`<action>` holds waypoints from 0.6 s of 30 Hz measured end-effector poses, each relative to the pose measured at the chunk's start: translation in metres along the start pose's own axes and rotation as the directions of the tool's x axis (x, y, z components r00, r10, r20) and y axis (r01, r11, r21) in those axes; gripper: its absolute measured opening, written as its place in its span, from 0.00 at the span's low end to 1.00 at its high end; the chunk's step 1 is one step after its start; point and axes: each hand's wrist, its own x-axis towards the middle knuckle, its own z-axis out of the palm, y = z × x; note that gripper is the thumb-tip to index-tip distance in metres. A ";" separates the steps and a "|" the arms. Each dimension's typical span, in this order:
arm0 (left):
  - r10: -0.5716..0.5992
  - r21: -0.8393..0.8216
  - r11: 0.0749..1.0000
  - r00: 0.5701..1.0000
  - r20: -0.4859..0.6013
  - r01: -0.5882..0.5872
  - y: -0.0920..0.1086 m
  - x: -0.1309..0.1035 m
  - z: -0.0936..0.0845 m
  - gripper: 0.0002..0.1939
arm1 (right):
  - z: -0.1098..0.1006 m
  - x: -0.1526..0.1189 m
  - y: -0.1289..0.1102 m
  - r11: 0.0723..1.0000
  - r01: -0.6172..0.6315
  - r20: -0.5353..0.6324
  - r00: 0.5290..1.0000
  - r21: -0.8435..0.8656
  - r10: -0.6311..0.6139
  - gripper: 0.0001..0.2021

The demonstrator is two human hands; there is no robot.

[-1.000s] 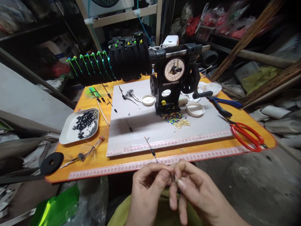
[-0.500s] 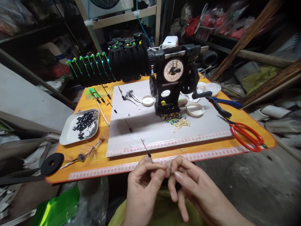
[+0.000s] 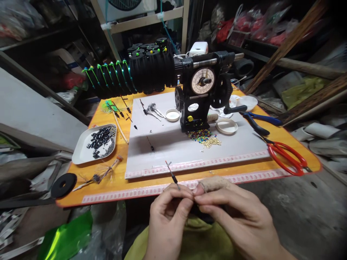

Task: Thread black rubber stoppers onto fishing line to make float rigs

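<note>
My left hand (image 3: 170, 216) is closed in a pinch, and a thin stick with a black sleeve (image 3: 174, 177) juts up from behind its fingers. Fingertip to fingertip with it, my right hand (image 3: 233, 206) pinches too; whatever is between its fingers is too small to make out. One right finger wears a beige wrap (image 3: 217, 183). Beyond the hands lies a grey-white board (image 3: 168, 151) with a measuring tape along its front edge. On it stands a black winding machine (image 3: 196, 94) with a dial and crank, beside colored beads (image 3: 200, 135) and gold pieces (image 3: 212, 142).
A white tray (image 3: 78, 153) of black parts sits left, near a black disc (image 3: 64, 185) and a wire bundle (image 3: 101, 177). Red-handled scissors (image 3: 287, 158) and blue-handled pliers (image 3: 267, 119) lie right. Black spools with green line (image 3: 114, 77) extend from the machine. Two round lids rest on the board.
My right hand has turned, its lower fingers have drawn in, and its wrapped finger now shows on top. The fingertips of both hands remain together. The view has shifted slightly.
</note>
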 end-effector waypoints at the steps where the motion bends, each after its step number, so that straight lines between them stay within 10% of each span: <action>1: -0.018 -0.042 0.999 1.000 0.006 0.018 0.000 0.000 0.001 0.08 | 0.000 -0.001 0.000 0.993 -0.049 0.000 0.999 0.110 0.049 0.11; 5: -0.059 -0.208 0.975 0.995 0.086 0.076 -0.004 0.000 0.002 0.07 | 0.001 -0.011 0.002 0.801 -0.273 0.132 0.962 0.533 0.240 0.05; 13: -0.043 -0.452 0.887 0.991 0.129 0.098 -0.022 0.002 0.017 0.05 | 0.017 -0.036 0.007 0.527 -0.560 0.207 0.786 0.640 0.583 0.15; 18: -0.045 -0.461 0.885 0.998 0.050 0.063 -0.025 0.006 0.021 0.06 | 0.014 -0.051 0.012 0.685 -0.595 0.160 0.792 0.420 0.590 0.17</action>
